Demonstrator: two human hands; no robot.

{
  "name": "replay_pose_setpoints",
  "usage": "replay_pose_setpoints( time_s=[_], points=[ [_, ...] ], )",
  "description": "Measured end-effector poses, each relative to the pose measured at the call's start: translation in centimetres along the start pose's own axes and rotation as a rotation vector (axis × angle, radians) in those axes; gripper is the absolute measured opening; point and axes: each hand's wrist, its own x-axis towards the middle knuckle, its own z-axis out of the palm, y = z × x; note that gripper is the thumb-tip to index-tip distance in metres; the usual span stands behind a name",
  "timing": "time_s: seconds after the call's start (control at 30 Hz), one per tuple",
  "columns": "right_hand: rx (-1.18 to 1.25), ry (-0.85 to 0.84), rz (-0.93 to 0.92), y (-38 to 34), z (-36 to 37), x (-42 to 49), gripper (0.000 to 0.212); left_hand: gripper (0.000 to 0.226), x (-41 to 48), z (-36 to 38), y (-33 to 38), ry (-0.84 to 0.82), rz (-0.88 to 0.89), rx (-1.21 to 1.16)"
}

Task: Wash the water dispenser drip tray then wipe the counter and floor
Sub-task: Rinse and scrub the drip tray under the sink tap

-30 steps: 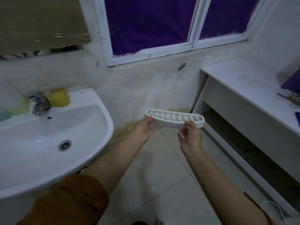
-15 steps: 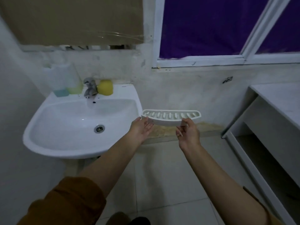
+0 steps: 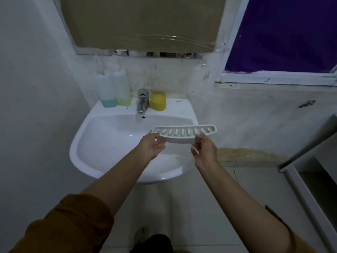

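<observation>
A white curved drip tray (image 3: 184, 133) with several slots hangs level over the right side of a white sink (image 3: 102, 143). My left hand (image 3: 152, 147) supports its left end from below, fingers partly spread. My right hand (image 3: 204, 152) pinches the tray's front edge near its right end. The tray's right end sticks out past the sink's rim. A metal tap (image 3: 143, 101) stands at the back of the sink; no water runs from it.
Two translucent bottles (image 3: 114, 88), one with blue and one with yellow-green liquid, stand left of the tap, a yellow sponge (image 3: 158, 100) right of it. A white counter's edge (image 3: 310, 143) juts in at the right. Tiled floor (image 3: 191, 207) lies below. A covered mirror hangs above.
The view has swung left and the sink now lies straight ahead. Both hands have carried the tray from beside the sink to over its right side.
</observation>
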Motion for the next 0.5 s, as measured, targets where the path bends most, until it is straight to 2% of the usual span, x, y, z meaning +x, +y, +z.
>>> replay_pose_setpoints(
  time_s=[0.13,0.3,0.5],
  points=[
    [-0.060,-0.003,-0.024,1.9,4.1,0.8,0.013,0.044,2.4,-2.6,2.8,0.044,-0.066,0.002],
    [-0.136,-0.058,-0.077,3.9,8.4,1.3,0.022,0.019,5.3,-5.8,5.3,0.055,-0.116,0.022],
    [-0.264,-0.124,-0.243,5.5,12.2,0.9,0.023,0.028,8.2,-8.3,6.1,0.044,-0.179,0.040]
  ],
)
